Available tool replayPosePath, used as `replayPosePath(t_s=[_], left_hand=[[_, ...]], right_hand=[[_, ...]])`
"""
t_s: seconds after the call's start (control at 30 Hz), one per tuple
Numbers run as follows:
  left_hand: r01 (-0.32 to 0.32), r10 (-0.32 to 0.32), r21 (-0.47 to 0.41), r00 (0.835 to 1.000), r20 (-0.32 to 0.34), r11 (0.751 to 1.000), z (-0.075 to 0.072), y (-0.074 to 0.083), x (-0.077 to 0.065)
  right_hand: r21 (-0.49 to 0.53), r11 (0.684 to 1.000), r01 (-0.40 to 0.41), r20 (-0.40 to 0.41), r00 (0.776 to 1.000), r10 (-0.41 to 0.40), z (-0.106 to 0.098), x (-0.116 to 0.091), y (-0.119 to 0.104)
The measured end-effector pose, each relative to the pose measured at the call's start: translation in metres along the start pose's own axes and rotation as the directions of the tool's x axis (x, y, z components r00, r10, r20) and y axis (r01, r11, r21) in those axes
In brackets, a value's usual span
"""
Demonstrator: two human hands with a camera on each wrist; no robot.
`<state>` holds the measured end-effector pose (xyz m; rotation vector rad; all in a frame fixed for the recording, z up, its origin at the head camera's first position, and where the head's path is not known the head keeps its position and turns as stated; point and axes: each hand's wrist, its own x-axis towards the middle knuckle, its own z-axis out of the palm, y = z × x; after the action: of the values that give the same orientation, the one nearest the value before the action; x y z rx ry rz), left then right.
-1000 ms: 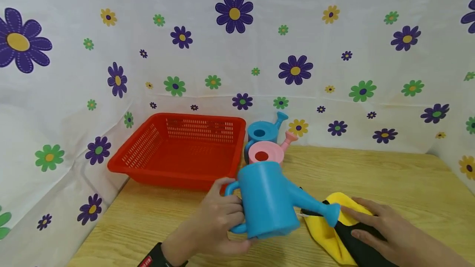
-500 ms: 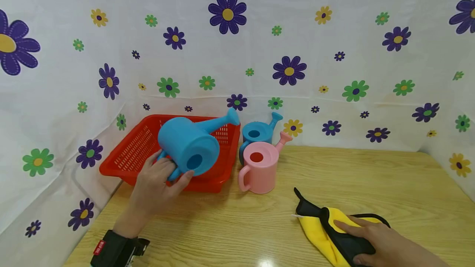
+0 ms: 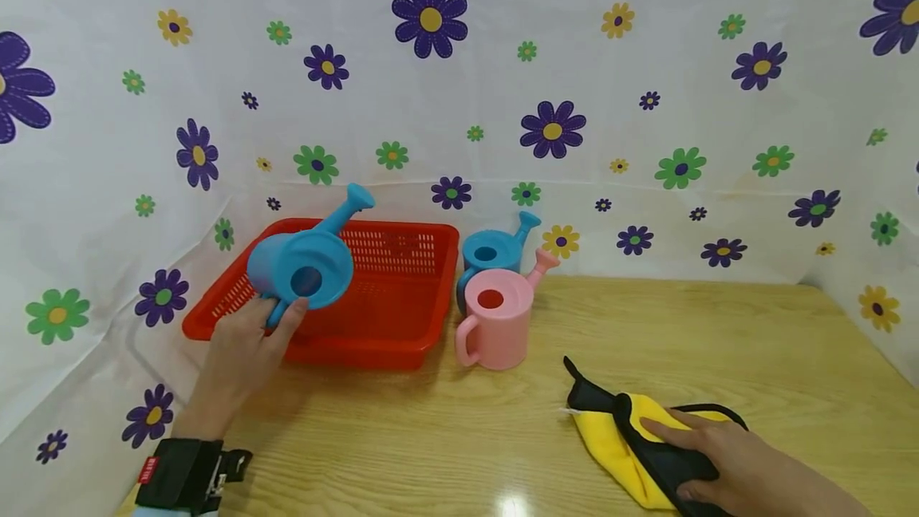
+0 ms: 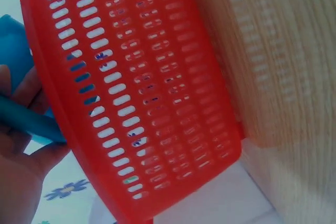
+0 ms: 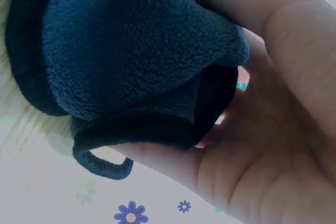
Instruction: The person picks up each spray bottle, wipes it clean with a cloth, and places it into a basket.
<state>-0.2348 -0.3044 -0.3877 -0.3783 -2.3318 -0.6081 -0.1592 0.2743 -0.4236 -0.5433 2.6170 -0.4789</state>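
My left hand (image 3: pixel 247 341) grips the handle of a blue watering can (image 3: pixel 316 262), which is tilted with its top opening toward me and its spout pointing up to the right. It is above the left side of a red plastic basket (image 3: pixel 359 353). In the left wrist view, the fingers curl round the blue handle (image 4: pixel 31 121) beside the basket's slotted wall (image 4: pixel 131 93). At the front right, my right hand (image 3: pixel 739 453) holds a bunched yellow and black cloth (image 3: pixel 610 449) on the table. Thumb and fingers pinch its dark fleecy fabric (image 5: pixel 136 51) in the right wrist view.
A pink watering can (image 3: pixel 498 333) stands upright right of the basket, with another blue watering can (image 3: pixel 495 250) behind it. The wooden table (image 3: pixel 431 437) backs onto a white flower-print curtain (image 3: pixel 474 86).
My left hand has carried the blue watering can from beside the cloth leftward to the basket, tilting it over. The right hand stays on the cloth, its fingers shifted slightly.
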Motion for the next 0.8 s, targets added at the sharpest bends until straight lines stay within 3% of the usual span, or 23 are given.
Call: replayPosePath(t_s=[0.23,0.47,0.7,0.8], left_hand=[[0.148,-0.146,-0.015,0.984,0.101,0.989,0.001,-0.014,-0.004],[0.214,-0.226,0.109,0.967,0.113,0.971,0.006,-0.024,-0.003],[0.298,-0.324,0.138,0.912,0.252,0.945,0.004,-0.021,0.015],[0.311,-0.338,0.145,0.909,0.243,0.939,0.005,-0.022,0.022]], right_hand=[[-0.028,0.999,0.039,-0.009,0.999,-0.039,0.0,0.002,-0.002],[-0.01,0.999,0.04,0.002,0.999,-0.04,0.002,0.005,-0.002],[0.012,1.0,-0.017,0.014,1.0,0.017,0.004,0.004,0.0],[0.004,0.999,-0.033,0.0,0.999,0.033,0.001,0.003,-0.001]])
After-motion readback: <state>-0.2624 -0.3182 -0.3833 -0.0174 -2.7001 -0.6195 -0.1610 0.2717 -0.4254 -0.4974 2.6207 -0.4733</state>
